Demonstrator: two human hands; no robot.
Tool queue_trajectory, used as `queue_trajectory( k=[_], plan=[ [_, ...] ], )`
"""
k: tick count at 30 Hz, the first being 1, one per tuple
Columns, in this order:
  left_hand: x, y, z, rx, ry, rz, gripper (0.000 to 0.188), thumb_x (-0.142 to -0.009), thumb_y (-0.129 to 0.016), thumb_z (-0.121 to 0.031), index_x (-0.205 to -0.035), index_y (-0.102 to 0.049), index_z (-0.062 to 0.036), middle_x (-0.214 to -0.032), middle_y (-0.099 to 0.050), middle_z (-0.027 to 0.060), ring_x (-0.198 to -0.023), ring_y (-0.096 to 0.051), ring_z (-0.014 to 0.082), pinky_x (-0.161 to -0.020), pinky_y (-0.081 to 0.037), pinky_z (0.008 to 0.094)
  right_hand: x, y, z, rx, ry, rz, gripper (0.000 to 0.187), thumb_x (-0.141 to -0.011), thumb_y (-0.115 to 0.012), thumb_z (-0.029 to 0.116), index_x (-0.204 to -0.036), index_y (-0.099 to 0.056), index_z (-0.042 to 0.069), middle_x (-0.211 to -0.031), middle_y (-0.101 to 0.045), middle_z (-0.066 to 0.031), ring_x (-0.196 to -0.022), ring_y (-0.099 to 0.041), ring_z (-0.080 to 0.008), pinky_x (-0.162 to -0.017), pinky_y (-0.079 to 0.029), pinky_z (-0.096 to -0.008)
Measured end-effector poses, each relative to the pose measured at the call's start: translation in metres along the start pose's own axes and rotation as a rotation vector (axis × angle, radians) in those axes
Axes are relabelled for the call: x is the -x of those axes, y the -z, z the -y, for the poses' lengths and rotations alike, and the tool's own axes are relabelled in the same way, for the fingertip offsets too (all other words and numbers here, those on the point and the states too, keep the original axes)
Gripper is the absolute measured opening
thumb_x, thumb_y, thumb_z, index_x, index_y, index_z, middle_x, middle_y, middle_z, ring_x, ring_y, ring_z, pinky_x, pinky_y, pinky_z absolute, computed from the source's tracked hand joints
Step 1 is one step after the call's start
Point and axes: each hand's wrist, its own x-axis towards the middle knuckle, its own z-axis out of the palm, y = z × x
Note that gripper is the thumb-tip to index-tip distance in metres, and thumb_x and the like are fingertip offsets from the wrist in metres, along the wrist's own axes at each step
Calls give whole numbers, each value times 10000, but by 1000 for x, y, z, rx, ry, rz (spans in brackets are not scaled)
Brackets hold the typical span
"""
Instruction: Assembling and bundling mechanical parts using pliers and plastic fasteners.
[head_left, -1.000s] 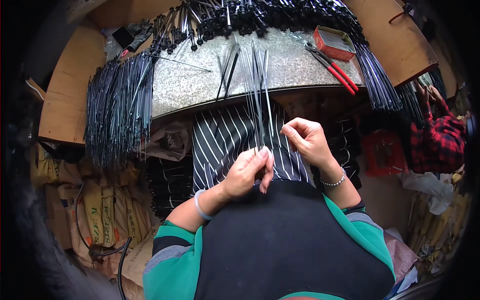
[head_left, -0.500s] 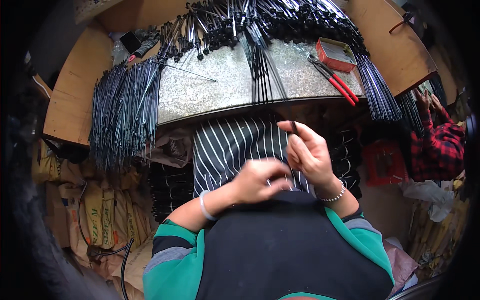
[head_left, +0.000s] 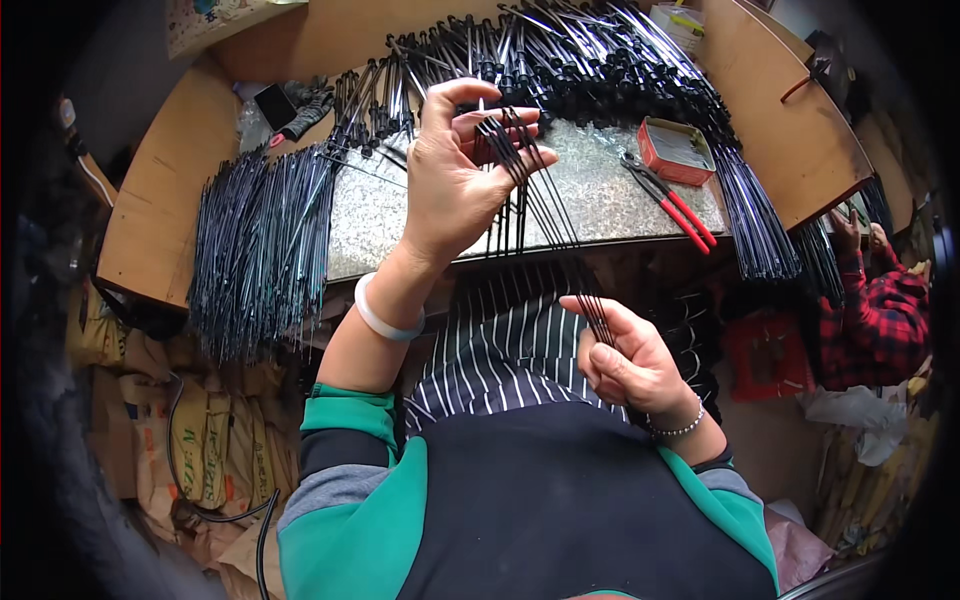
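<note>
In the head view, the right grip (head_left: 628, 362) pinches thin black rods (head_left: 550, 220), slanting up-left from it, seemingly to keep them bunched. The left grip curves, fingers apart, at their upper ends — whether it grasps them, I cannot tell. Beyond the right grip, red-handled pliers (head_left: 690, 215) lie on the table (head_left: 370, 220), perhaps for easy reach. Below-left of the left grip (head_left: 450, 185) — sacks (head_left: 205, 450) bearing printed lettering.

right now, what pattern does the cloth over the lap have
The cloth over the lap is black with thin white stripes, shown in the head view.
</note>
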Motion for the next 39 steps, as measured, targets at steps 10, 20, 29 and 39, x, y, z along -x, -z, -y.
queue_trajectory(
  k=[10, 20, 29, 39],
  plan=[
    [9, 1, -11, -183, 21, 92, 607, -771, -641, 59, -1312, -371, 10, -1139, -570, 134, -957, -579, 142, -837, -494, 264, -12, -7, 5, 8, 105, -82, 330, -968, -360, 117, -1256, -394, -40, -582, -452, -16, -378, -300, -12, -339, -266, -155],
    [12, 13, -17, -264, -59, 54, 628, -795, -611, 53, -1345, -310, 15, -1195, -540, 178, -1082, -550, 206, -913, -461, 300, -20, -22, -2, -47, 220, -328, 173, -974, -334, 128, -1062, -410, 0, -645, -547, -103, -344, -295, -29, -326, -259, -158],
    [2, 8, -9, -174, -86, 182, 829, -690, -756, -33, -1357, -264, -48, -1166, -541, 177, -968, -610, 213, -827, -517, 302, -11, -20, 8, 27, 8, -69, 383, -966, -334, 129, -1303, -324, -53, -547, -474, -33, -336, -288, -16, -336, -248, -150],
    [-9, 83, 63, -652, -624, -252, 554, -837, -616, -289, -1262, -386, -18, -1218, -468, 159, -1126, -475, 265, -945, -419, 367, -31, -4, 34, -106, 253, -208, 376, -962, -337, 101, -1307, -326, -48, -562, -406, -3, -388, -297, -29, -350, -255, -154]
  ],
)
